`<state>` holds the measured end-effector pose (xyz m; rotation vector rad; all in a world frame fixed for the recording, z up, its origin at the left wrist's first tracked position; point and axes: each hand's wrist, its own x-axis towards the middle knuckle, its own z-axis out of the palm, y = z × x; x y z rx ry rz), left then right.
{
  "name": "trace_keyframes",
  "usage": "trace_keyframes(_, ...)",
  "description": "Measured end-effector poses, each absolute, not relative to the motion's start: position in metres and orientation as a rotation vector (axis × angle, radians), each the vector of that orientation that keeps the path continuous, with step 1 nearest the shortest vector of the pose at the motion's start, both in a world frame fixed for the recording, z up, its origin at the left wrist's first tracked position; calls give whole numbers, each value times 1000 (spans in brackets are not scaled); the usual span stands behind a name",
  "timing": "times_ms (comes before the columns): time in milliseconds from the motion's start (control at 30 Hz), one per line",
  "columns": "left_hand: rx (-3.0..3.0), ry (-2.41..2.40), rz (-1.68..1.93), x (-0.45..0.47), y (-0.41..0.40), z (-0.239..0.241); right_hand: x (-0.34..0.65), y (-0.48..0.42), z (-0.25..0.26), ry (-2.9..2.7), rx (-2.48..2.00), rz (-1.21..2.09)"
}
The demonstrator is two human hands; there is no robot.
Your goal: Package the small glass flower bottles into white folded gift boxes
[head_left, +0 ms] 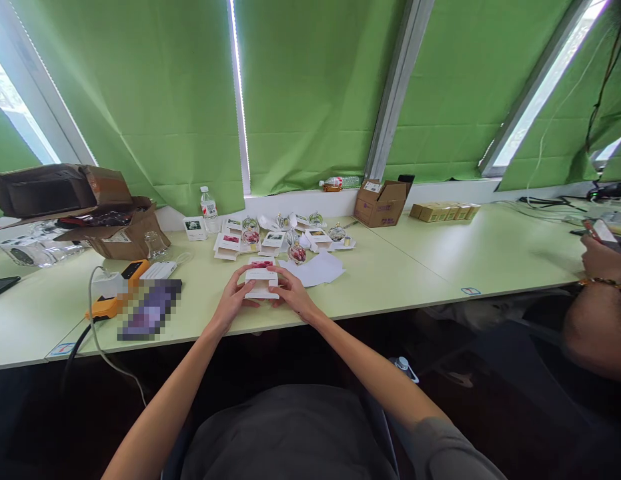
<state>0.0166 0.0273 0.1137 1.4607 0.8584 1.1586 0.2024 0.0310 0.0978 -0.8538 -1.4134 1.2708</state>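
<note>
Both of my hands hold a small white box (261, 280) with a red picture on its lid, resting on the pale green table (415, 267) in front of me. My left hand (233, 298) grips its left side with fingers curled round the edge. My right hand (291, 293) grips its right side the same way. Just beyond it lie several more small white boxes (228, 244) and clear glass balls (297, 253) with coloured fillings. A sheet of white paper (317, 269) lies to the right of the box.
Open cardboard boxes (117, 233) stand at the left, another cardboard box (381, 203) at the back, with a row of yellow boxes (444, 211) beside it. A water bottle (207, 208), an orange device (110, 303) and cables lie at the left. Another person's hand (601, 257) holds a phone at far right.
</note>
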Motion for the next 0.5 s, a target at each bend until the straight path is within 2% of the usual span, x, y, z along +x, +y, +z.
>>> trace_keyframes(500,1450,873,1126,15,29,112,202,32,96,-1408,-833,1239)
